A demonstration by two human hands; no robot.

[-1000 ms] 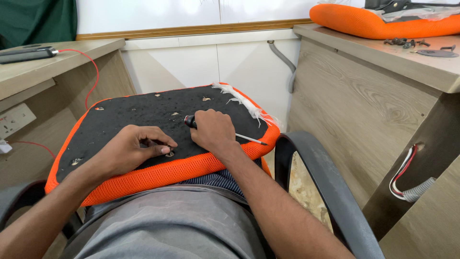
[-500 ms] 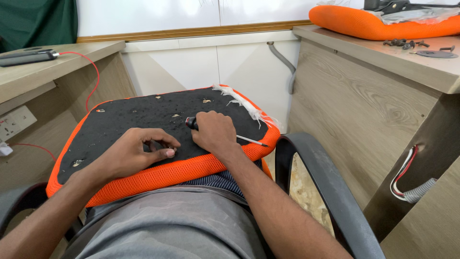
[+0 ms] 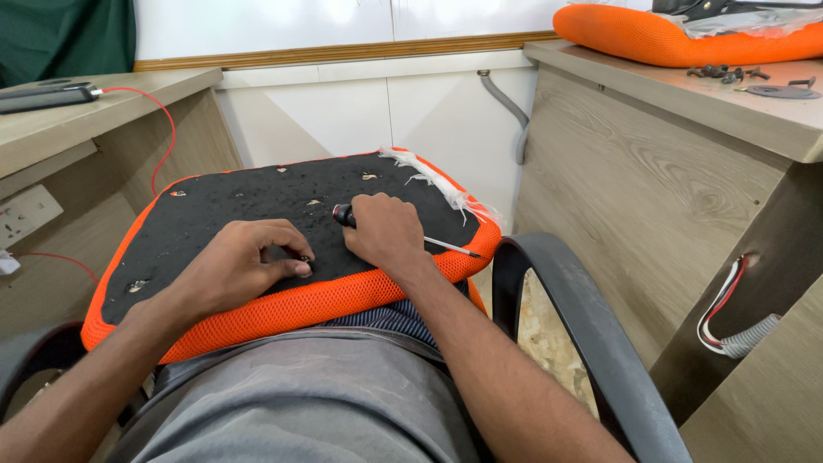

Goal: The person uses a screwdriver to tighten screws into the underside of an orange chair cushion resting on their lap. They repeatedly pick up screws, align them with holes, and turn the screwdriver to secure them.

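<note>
Across my lap I am balancing the orange mesh-edged seat cushion with the black underside panel facing up, its long axis running left to right. My right hand is lying closed around a black-handled screwdriver, the handle poking out toward the left and the thin metal shaft running out to the right, low and almost flat along the panel. My left hand is sitting just beside it, fingers curled, thumb and forefinger pinching at a small dark fitting on the panel; I cannot tell whether it is a screw. That fitting is lying left of the screwdriver's handle, so my left hand is the nearer one. Frayed white fabric is hanging off the cushion's far right corner. A grey chair armrest is curving up on my right, hard against the wooden desk side.
</note>
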